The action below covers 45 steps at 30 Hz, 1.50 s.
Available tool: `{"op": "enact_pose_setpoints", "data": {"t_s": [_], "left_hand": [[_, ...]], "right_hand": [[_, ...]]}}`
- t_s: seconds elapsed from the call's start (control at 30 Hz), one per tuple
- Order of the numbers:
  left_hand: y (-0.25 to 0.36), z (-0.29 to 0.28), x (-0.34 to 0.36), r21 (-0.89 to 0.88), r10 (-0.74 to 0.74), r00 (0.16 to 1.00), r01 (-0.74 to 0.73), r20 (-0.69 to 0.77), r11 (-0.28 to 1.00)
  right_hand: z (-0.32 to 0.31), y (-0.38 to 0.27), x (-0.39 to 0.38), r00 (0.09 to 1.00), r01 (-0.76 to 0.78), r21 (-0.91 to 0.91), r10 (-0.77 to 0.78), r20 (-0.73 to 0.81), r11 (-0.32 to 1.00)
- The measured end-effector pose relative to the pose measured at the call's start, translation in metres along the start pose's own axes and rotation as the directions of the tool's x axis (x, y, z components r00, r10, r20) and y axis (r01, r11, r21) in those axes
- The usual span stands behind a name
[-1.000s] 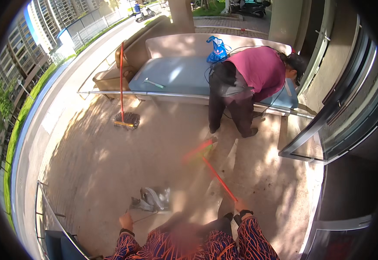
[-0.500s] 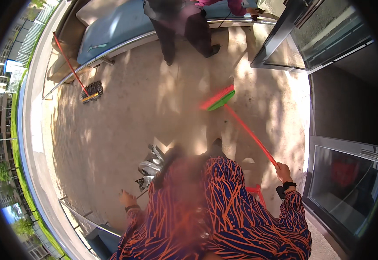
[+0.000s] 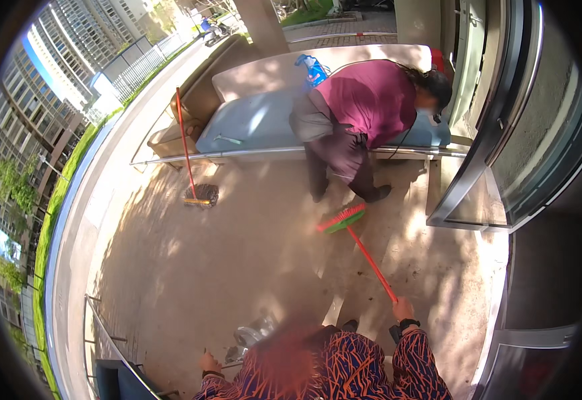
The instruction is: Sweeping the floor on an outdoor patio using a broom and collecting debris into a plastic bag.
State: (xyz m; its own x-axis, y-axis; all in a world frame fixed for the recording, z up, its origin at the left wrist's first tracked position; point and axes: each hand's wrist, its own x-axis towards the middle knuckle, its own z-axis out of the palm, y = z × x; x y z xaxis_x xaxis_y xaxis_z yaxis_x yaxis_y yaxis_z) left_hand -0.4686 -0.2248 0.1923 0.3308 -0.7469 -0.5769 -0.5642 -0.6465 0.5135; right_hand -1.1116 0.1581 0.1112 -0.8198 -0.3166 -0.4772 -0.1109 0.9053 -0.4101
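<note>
My right hand (image 3: 403, 309) is closed round the red handle of a broom (image 3: 371, 265) that reaches forward over the floor. Its green head with red bristles (image 3: 342, 219) is low, close to another person's shoes. Lower down, my left hand (image 3: 210, 362) is small in view and seems closed on a thin rod (image 3: 233, 365). The rod runs toward a crumpled, shiny grey-clear thing (image 3: 254, 331), perhaps plastic, partly hidden by my patterned clothes.
A person in a purple top (image 3: 371, 100) bends over a blue-seated bench (image 3: 257, 127) with a metal rail. A red-handled mop (image 3: 201, 195) leans at its left end. On the right stands a glass door (image 3: 484, 160), swung open. A blue-and-white bag (image 3: 312, 71) rests on the bench.
The view has tilted up, bringing the bending person and the bench fully into sight. The broom's head now shows closer to that person's feet. Both hands appear lower in the picture.
</note>
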Motion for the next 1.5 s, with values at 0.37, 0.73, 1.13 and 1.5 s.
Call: {"op": "enact_pose_setpoints", "data": {"t_s": [0.37, 0.73, 1.13, 1.5], "left_hand": [[-0.021, 0.012, -0.016, -0.126, 0.24, 0.965, -0.252, -0.108, 0.959], [-0.001, 0.031, 0.016, 0.32, 0.283, 0.957, -0.29, 0.068, 0.902], [0.009, 0.052, 0.025, 0.661, 0.449, 0.868, -0.466, 0.212, 0.589], [0.04, 0.058, 0.034, 0.721, 0.432, 0.888, -0.403, 0.158, 0.564]], "right_hand": [[0.02, -0.029, 0.061, 0.986, 0.128, -0.128, -0.113, 0.12, 0.983], [-0.01, 0.05, -0.034, 0.971, 0.24, -0.198, -0.235, 0.049, 0.95], [-0.055, 0.192, -0.223, 0.998, 0.02, 0.016, -0.021, 0.063, 1.0], [0.019, 0.158, -0.037, 0.988, 0.016, 0.225, 0.019, -0.153, 0.974]]}}
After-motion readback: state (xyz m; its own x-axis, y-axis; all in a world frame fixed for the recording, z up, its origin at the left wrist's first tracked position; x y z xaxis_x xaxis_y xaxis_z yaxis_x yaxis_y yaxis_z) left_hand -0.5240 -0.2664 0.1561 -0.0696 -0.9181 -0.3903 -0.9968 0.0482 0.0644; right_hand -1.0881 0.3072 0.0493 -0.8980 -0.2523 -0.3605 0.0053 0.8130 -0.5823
